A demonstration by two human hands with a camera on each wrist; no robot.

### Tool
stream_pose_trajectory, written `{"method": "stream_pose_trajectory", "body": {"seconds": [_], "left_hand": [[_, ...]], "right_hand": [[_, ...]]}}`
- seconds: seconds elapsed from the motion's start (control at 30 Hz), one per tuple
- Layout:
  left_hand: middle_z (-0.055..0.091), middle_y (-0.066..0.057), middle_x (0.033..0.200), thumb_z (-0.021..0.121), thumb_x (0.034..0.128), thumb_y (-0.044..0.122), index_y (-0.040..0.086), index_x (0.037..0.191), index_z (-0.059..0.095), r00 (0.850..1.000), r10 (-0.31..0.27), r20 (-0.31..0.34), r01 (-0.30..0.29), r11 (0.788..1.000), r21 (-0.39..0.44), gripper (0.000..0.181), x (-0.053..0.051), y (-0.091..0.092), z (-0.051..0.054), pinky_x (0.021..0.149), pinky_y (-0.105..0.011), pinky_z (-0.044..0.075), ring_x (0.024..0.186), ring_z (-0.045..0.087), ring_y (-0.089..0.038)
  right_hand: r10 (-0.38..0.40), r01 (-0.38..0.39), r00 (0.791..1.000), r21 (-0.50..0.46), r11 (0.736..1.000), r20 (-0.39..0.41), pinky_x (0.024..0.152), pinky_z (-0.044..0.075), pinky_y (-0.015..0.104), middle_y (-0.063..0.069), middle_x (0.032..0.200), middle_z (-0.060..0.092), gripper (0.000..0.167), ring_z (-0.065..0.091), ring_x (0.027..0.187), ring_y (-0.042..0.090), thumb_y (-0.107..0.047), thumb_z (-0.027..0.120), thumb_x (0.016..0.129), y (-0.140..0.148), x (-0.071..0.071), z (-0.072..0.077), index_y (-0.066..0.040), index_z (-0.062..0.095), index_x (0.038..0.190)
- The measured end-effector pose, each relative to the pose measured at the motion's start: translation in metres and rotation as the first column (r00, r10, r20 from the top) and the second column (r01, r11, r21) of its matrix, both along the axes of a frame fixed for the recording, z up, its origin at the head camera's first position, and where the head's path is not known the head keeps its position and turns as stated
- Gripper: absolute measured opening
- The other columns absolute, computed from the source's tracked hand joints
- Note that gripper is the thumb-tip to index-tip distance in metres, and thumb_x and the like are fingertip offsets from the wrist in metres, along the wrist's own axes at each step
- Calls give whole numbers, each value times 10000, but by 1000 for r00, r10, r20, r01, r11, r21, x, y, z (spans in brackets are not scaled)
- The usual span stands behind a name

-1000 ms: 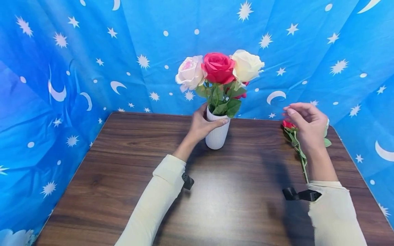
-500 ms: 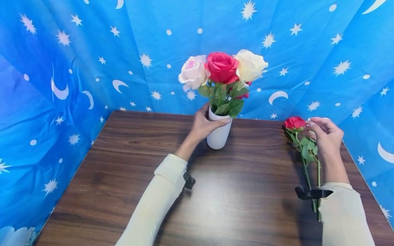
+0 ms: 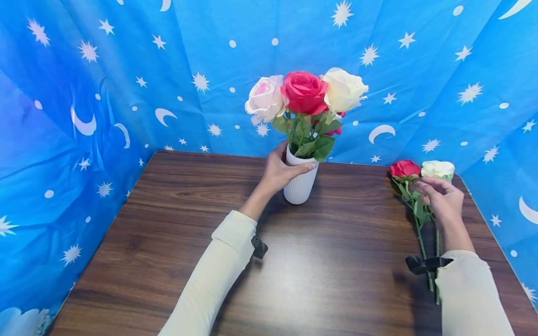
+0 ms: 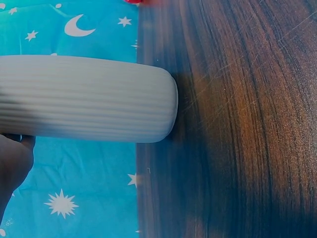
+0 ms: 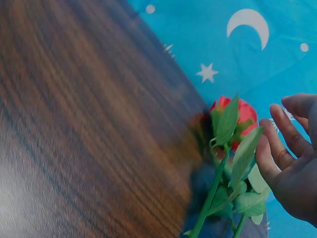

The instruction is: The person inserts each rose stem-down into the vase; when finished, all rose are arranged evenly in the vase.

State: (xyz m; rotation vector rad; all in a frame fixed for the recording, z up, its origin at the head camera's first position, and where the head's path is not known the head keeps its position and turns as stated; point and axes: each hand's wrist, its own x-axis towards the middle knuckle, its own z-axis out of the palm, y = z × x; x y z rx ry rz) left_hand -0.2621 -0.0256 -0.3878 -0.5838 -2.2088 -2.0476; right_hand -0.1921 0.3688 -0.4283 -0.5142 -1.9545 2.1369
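From my station I see the left hand [image 3: 279, 173] grasping the white vase [image 3: 300, 184] just below its rim, thumb across the front. The vase stands near the back of the table [image 3: 336, 261] and bears a pale pink rose [image 3: 265, 98], a middle red rose [image 3: 304, 92] and a cream rose [image 3: 344, 91], with more red petals behind. I judge it stiff, light and top-heavy, possibly breakable; its ribs should limit slipping. Recommended hold: around the upper wall, with even pressure.

A loose red rose [image 3: 405, 169] and a loose white rose [image 3: 439, 169] lie side by side at the table's right. The right hand [image 3: 447, 203] is over them, fingers loosely bent and spread; I see no stem gripped, and cannot tell whether a leaf [image 5: 246, 156] touches a fingertip. I expect light, soft heads on firm, bendable stems [image 3: 421, 240]. Pinch the stem below the leaves; avoid squeezing petals.
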Motion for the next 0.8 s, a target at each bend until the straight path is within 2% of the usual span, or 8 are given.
{"method": "stream_pose_trajectory", "body": {"seconds": [0.07, 0.13, 0.23, 0.3, 0.37, 0.47, 0.57, 0.8], "left_hand": [[658, -166, 1327, 860, 777, 106, 45, 1411, 543, 1000, 5, 2, -5, 1000, -2, 711, 0, 0, 0, 971, -362, 575, 1144, 673, -273], [657, -165, 1330, 861, 775, 107, 43, 1412, 540, 1000, 11, 0, -11, 1000, -5, 717, 0, 0, -1, 977, -363, 573, 1150, 670, -271], [660, -167, 1328, 861, 773, 109, 44, 1409, 544, 1000, 15, -8, -15, 1000, -10, 714, -1, 0, -1, 968, -351, 577, 1142, 673, -265], [663, -170, 1323, 861, 773, 106, 38, 1405, 547, 1000, 17, -20, -17, 1000, -16, 710, -2, 0, -1, 960, -342, 578, 1134, 677, -259], [668, -171, 1317, 862, 773, 106, 34, 1401, 550, 999, 21, -29, -22, 999, -25, 705, -2, 1, -1, 952, -331, 579, 1128, 680, -253], [673, -172, 1305, 863, 775, 110, 26, 1398, 549, 999, 27, -36, -29, 999, -38, 703, -1, 0, 0, 942, -323, 580, 1118, 685, -254], [671, -173, 1308, 863, 777, 115, 23, 1403, 543, 999, 26, -35, -27, 999, -41, 709, -2, 0, -1, 941, -320, 580, 1119, 685, -261], [666, -180, 1312, 857, 779, 99, 18, 1404, 539, 999, 14, -36, -15, 1000, -28, 706, -3, 0, -3, 945, -326, 580, 1122, 682, -271]], "right_hand": [[1, -10, 997, 136, 991, 72, 607, 536, 81, -240, 783, 681, 188, 651, 705, -101, -79, 656, 966, 1, -2, -5, -244, 722, 905], [-5, -36, 989, 279, 960, 145, 606, 517, 67, -292, 772, 615, 170, 602, 690, -130, -130, 656, 970, 3, -5, -10, -278, 704, 905], [-38, -109, 964, 517, 849, 265, 586, 482, 96, -298, 766, 551, 50, 547, 662, -120, -256, 653, 975, 3, -8, -15, -243, 700, 988], [-47, -181, 942, 618, 766, 334, 594, 461, 151, -148, 865, 646, 251, 569, 738, -16, -333, 644, 973, 2, -8, -17, -126, 708, 1100], [-41, -252, 923, 681, 688, 383, 623, 434, 214, 116, 1028, 714, 451, 623, 870, 176, -365, 628, 977, 1, -8, -19, 13, 667, 1219], [-25, -312, 909, 717, 623, 417, 687, 413, 270, 370, 1360, 554, 548, 564, 1089, 432, -340, 636, 975, 0, -8, -21, 108, 608, 1287], [-18, -340, 902, 735, 586, 431, 732, 434, 337, 363, 1360, 563, 510, 524, 1175, 492, -302, 652, 969, 0, -9, -24, 110, 622, 1268], [11, -352, 902, 721, 597, 432, 963, 423, 586, 289, 1077, 717, 462, 495, 1178, 496, -256, 675, 964, 2, -10, -32, 115, 641, 1236]]}}
